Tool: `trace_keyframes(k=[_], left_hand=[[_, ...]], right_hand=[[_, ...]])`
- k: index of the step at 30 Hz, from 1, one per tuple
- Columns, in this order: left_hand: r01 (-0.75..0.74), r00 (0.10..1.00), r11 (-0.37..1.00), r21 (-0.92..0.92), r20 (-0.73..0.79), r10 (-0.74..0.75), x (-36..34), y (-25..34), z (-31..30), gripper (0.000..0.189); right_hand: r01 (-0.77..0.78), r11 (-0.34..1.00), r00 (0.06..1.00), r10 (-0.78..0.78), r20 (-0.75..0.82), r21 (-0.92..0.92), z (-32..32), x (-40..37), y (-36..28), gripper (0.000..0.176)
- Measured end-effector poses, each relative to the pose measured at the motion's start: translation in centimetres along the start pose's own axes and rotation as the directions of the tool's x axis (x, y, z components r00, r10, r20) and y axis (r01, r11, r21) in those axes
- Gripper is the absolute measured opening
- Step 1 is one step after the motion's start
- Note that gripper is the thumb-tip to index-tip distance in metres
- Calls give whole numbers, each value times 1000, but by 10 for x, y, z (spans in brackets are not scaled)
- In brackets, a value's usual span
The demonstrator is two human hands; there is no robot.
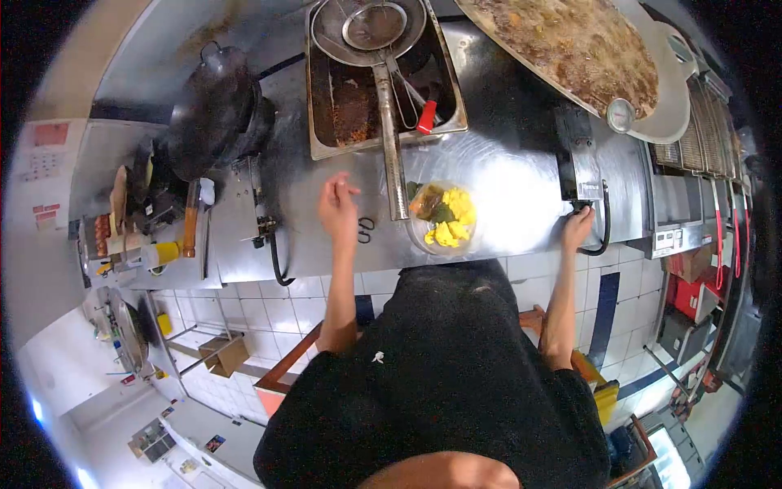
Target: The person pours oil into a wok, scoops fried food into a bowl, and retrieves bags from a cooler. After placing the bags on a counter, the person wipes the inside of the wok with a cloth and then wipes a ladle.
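Note:
My right hand (pixel 579 227) reaches to the front of a black gas burner (pixel 580 151) on the right, its fingers around the control knob (pixel 582 207). My left hand (pixel 338 202) hovers over the steel counter with loosely bent fingers apart and nothing in them. Close beside it lie black-handled scissors (pixel 366 230). Between my hands sits a clear bowl (pixel 418 236) with yellow pieces that look like scrambled egg (pixel 450 226) and some dark green and brown food. The long handle of a strainer (pixel 391 155) reaches down beside the bowl.
A metal tray (pixel 322 151) holds strainers (pixel 373 24) and a red-handled tool (pixel 427 117). At the upper right, a wide pan of bubbling brown food (pixel 570 49) carries a dial thermometer (pixel 620 115). A dark wok (pixel 216 114) stands on the left, and fryer baskets (pixel 700 130) hang far right.

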State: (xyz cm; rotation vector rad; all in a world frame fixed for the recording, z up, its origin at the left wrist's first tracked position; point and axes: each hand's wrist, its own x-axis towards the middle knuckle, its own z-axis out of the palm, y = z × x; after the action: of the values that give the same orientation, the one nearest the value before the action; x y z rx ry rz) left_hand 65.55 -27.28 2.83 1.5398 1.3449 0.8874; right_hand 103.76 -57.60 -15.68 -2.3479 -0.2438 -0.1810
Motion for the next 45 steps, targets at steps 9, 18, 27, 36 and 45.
trace_keyframes(k=[9,18,27,36,45], left_hand=[[118,992,856,504,-17,-127,-59,-118,41,31],[-123,981,860,495,193,29,22,-191,69,31],[-263,949,870,418,273,156,6,-114,39,21],[71,944,991,-115,328,-29,-18,-90,-3,10],[86,914,972,-219,405,10,-12,-87,3,12]], right_hand=[[-45,991,995,34,93,122,-14,-2,-20,36],[-24,988,993,7,116,150,-15,-1,-11,36],[-176,966,975,197,-98,191,-6,-20,-19,32],[476,836,615,-539,576,273,3,-153,-252,37],[789,562,333,-731,596,248,35,-146,-272,23]])
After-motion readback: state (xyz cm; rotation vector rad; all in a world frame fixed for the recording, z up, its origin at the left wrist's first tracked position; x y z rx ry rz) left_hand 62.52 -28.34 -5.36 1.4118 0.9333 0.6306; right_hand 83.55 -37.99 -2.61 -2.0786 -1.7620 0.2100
